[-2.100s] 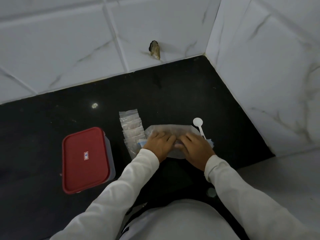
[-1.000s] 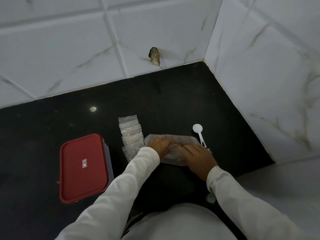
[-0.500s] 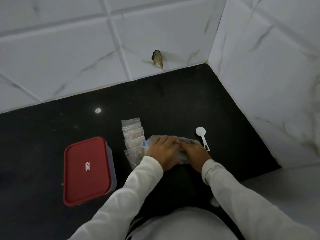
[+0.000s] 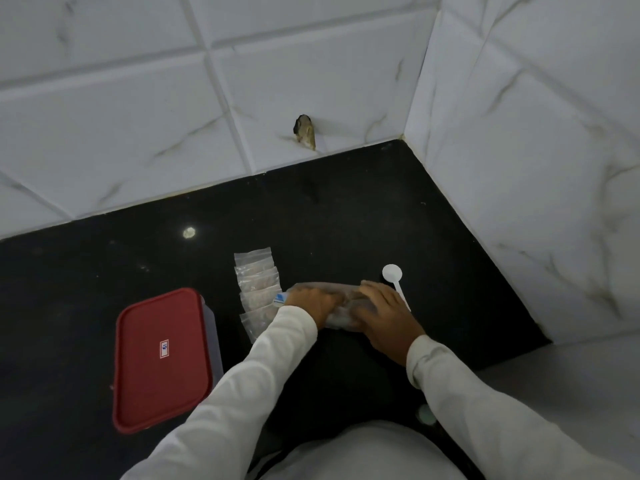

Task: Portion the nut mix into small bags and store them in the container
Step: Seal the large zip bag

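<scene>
A large clear bag of nut mix (image 4: 341, 299) lies folded on the black counter (image 4: 104, 271). My left hand (image 4: 313, 303) grips its left end and my right hand (image 4: 384, 315) presses down on its right part, covering much of it. A row of several small filled clear bags (image 4: 258, 289) lies overlapping just left of it. Further left stands the container, shut with a red lid (image 4: 161, 360). A white plastic spoon (image 4: 394, 277) rests on the counter beside my right hand.
White marbled tile walls (image 4: 519, 168) close the counter at the back and on the right. A brownish chipped hole (image 4: 305, 132) marks the back wall. A pale floor strip lies beyond the counter's right edge.
The large bag has been folded or rolled into a narrower bundle under both hands. My right hand has shifted to the right, next to the spoon. The view has shifted slightly.
</scene>
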Tool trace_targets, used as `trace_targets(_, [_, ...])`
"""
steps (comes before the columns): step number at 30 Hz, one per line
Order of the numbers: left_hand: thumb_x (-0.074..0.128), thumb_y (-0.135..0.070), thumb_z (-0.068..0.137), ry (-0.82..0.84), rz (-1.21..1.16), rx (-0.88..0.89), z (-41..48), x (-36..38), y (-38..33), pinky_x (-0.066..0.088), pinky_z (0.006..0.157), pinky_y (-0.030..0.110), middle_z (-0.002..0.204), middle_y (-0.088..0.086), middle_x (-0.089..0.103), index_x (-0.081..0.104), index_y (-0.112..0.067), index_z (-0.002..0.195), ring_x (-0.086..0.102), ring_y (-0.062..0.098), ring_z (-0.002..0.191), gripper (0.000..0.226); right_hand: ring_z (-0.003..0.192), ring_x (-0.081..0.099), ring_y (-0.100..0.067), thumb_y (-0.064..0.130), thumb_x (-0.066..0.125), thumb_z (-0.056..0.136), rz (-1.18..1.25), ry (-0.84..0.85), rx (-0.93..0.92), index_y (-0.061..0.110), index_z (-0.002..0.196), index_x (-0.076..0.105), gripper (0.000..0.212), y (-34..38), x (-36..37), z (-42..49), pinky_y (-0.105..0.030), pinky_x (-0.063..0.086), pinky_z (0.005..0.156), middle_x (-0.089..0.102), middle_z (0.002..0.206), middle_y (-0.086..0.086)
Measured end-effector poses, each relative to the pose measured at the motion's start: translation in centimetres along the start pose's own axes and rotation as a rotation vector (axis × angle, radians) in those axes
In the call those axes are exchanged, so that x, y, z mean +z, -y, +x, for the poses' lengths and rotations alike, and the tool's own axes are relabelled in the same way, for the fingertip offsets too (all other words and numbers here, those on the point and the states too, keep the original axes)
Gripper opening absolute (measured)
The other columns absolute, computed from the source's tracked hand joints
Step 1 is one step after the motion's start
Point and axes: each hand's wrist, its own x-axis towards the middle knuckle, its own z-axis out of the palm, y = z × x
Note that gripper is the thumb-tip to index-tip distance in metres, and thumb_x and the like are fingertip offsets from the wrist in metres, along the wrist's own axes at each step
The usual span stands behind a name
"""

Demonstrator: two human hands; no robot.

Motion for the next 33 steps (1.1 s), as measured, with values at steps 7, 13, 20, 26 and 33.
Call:
trace_targets(7, [0.067,-0.042,0.085,-0.475,-0.035,-0.017,0.1,0.5,1.7,0.031,0.110,0.044,0.145,0.005,0.039,0.039,-0.024,0.138,0.036,0.028,0.135,0.063,0.121,0.053,-0.034,0.018,0.073,0.079,-0.015,0.218,0.110,0.003,0.122,0.059,0.048,-0.9,0.5,2.5,-0.041,0.040,0.105,0.054,0.132,-0.016])
trace_targets(13, [0.056,-0.052,0.092,-0.126,0.014,-0.077,1.5,-2.9,1.8,0.043,0.095,0.044,0.132,0.004,0.055,0.048,-0.023,0.133,0.053,0.028,0.122,0.051,0.130,0.037,-0.021,0.069,0.062,0.074,0.065,0.341,0.233,0.018,0.152,0.017,0.104,-1.8,-1.2,3.9,-0.036,0.034,0.107,0.039,0.145,-0.001])
trace_targets(20, [0.047,-0.038,0.098,-0.252,0.245,-0.009,1.7,-6.6,1.0,0.039,0.098,0.045,0.126,0.000,0.059,0.057,-0.034,0.123,0.054,0.026,0.119,0.027,0.109,0.052,-0.020,0.055,0.062,0.082,0.203,0.266,0.348,0.019,0.129,0.046,0.061,-1.0,-2.9,4.1,-0.036,0.047,0.090,0.048,0.121,-0.001])
trace_targets(26, [0.069,-0.027,0.087,-1.038,-0.418,-0.102,-0.7,-1.2,-1.6,0.029,0.115,0.039,0.156,0.003,0.026,0.044,-0.027,0.144,0.024,0.024,0.145,0.062,0.101,0.057,-0.018,0.055,0.060,0.081,0.512,0.112,0.683,0.023,0.119,0.051,0.050,1.3,-1.3,3.1,-0.039,0.050,0.089,0.054,0.111,0.002])
trace_targets(33, [0.046,-0.034,0.100,-0.774,-0.815,-0.033,0.3,5.3,-3.8,0.029,0.118,0.036,0.164,-0.010,-0.005,0.020,-0.030,0.155,0.003,0.011,0.151,0.061,0.123,0.046,-0.018,0.038,0.059,0.091,0.516,0.053,0.656,0.029,0.152,0.012,0.077,2.4,0.3,2.2,-0.029,0.041,0.097,0.039,0.136,-0.001])
